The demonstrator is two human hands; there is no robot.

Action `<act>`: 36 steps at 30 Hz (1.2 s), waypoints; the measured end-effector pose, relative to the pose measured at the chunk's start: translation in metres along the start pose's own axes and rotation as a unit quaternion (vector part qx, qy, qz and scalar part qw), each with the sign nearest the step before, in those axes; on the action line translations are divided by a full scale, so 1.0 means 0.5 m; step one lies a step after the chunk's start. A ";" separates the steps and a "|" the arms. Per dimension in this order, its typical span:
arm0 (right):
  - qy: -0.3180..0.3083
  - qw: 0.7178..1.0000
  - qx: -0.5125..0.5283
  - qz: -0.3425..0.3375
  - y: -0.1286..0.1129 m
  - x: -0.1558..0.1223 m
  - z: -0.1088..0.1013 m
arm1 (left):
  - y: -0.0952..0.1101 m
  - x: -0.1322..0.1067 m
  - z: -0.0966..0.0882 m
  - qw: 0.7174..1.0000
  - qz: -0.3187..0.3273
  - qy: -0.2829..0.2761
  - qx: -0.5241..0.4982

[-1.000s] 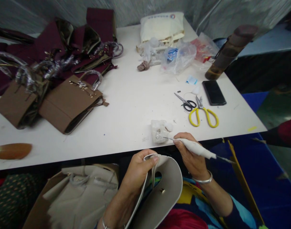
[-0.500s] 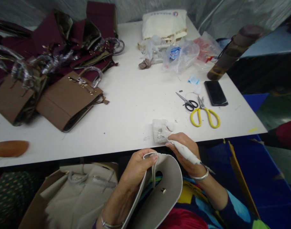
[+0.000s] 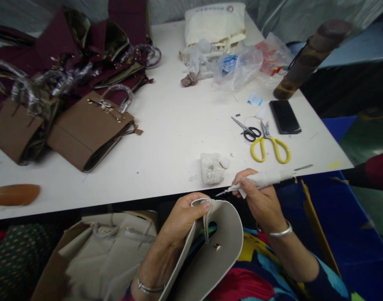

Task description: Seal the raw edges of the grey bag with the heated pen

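My left hand (image 3: pixel 187 215) pinches the top edge of a light grey handbag (image 3: pixel 223 267), which stands open over my lap with a small gold fitting on its inner face. In my right hand (image 3: pixel 262 200) is a slim pointed tool (image 3: pixel 263 179) with a white-wrapped handle and a thin metal tip. Its tip points left, close to the bag's top edge; whether it touches cannot be made out. Just beyond, near the table's front edge, sits a small whitish block (image 3: pixel 212 169) with dark smears on top.
Black scissors (image 3: pixel 250 133), yellow-handled snips (image 3: pixel 269 146) and a phone (image 3: pixel 284 118) lie right on the white table (image 3: pixel 166 138). Behind are a bottle (image 3: pixel 307 62) and plastic bags (image 3: pixel 238 69). Brown bags (image 3: pixel 91 129) and maroon bags fill the left. Below, a carton holds grey bags (image 3: pixel 110 251).
My right hand has drawn back from the whitish block and moved right and towards me. The tool has swung nearer to level, its tip now by the bag's edge. My left hand has hardly moved.
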State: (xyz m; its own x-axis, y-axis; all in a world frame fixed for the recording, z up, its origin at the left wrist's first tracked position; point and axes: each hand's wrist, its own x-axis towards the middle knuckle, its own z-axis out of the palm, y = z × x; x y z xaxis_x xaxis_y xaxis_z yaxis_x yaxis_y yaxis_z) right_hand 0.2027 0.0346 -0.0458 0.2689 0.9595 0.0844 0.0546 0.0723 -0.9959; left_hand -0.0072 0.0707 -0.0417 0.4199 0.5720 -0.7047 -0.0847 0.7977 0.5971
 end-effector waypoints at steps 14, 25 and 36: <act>-0.075 0.996 0.027 0.049 -0.023 -0.010 -0.005 | -0.010 0.000 0.011 0.999 -0.009 -0.037 0.023; -0.132 0.991 -0.030 -0.013 -0.028 -0.013 -0.020 | -0.022 -0.008 0.030 1.000 0.014 0.009 -0.024; -0.193 0.887 -0.254 -0.334 -0.056 -0.088 -0.056 | -0.026 -0.032 0.063 0.998 0.034 0.018 -0.041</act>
State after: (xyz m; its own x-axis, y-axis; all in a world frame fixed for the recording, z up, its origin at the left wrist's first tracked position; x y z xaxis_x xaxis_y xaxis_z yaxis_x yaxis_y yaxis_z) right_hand 0.2165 -0.0175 -0.0207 -0.3313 0.7772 0.5350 0.5305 0.6223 -0.5756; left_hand 0.0154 0.0452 -0.0260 0.3782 0.6307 -0.6777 -0.1861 0.7689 0.6117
